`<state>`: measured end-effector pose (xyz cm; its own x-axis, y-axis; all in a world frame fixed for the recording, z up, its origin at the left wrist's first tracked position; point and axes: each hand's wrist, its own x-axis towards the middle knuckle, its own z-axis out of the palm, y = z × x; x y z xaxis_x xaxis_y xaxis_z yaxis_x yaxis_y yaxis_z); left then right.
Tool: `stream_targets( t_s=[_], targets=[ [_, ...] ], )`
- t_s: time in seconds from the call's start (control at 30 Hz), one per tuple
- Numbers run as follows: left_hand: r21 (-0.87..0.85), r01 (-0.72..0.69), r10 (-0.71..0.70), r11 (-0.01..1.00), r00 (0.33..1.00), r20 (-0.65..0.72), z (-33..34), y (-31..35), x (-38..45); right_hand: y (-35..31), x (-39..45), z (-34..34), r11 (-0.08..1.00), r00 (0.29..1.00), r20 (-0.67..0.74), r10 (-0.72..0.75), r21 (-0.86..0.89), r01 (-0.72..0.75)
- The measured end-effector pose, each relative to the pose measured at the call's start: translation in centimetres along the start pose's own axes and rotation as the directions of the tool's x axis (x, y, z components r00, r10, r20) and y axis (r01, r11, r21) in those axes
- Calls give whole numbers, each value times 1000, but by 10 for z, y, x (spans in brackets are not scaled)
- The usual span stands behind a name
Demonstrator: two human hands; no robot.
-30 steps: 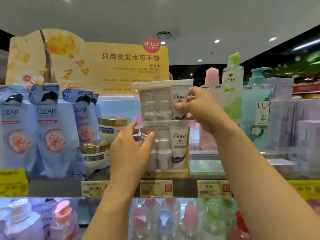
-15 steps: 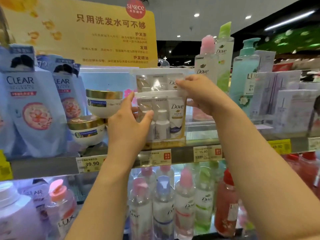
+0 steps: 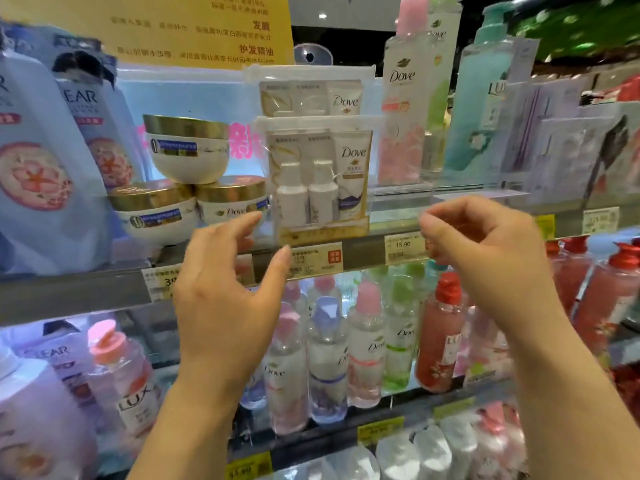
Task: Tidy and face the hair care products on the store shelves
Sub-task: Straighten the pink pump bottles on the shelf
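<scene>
The Dove travel kit (image 3: 320, 181) stands upright on the upper shelf (image 3: 367, 252), label outward, a second kit (image 3: 311, 93) behind it, just above and between the two grips and touched by neither. The left hand (image 3: 225, 303) hangs spread and empty just below and left of it; the right hand (image 3: 485, 261) hovers lower right, fingers loosely curled on nothing. This kit looks faced, so the next move likely calls for reaching left to the stacked gold-lidded jars (image 3: 187, 188).

yellow sign (image 3: 194, 26) was at 11 o'clock | price tags (image 3: 403, 247) sat along the shelf edge (image 3: 69, 292) | ceiling light (image 3: 322, 16) glowed at 12 o'clock
</scene>
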<state>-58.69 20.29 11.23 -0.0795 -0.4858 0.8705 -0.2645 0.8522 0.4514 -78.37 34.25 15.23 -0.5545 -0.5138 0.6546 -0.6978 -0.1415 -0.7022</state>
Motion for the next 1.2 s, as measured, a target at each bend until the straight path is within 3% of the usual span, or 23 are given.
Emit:
stream_targets(
  t_s=[0.2,0.3,0.43,0.63,0.8,1.03,1.13,1.2],
  targets=[
    [24,137,-139,990,976,165,3,-32,-60,58,-61,50,955,930,225,290,-136,-265],
    [82,222,-236,972,936,260,11,-45,-73,66,-74,76,954,915,296,274,-204,-220],
    [176,377,-416,909,815,403,19,-60,-81,67,-76,95,966,921,329,209,-213,-143],
    [250,394,-467,884,754,462,25,-73,-86,70,-70,116,916,847,472,243,-400,-40],
    [273,355,-446,894,767,462,22,-73,-86,76,-73,117,919,860,458,224,-392,-31],
    [401,364,-525,841,731,437,21,-71,-83,72,-82,108,937,875,442,198,-349,-36],
    [439,333,-533,835,691,489,19,-70,-83,67,-85,103,944,882,427,198,-324,-55],
    [449,341,-557,826,621,552,17,-73,-85,62,-89,101,962,900,394,185,-259,-84]
  ],
)
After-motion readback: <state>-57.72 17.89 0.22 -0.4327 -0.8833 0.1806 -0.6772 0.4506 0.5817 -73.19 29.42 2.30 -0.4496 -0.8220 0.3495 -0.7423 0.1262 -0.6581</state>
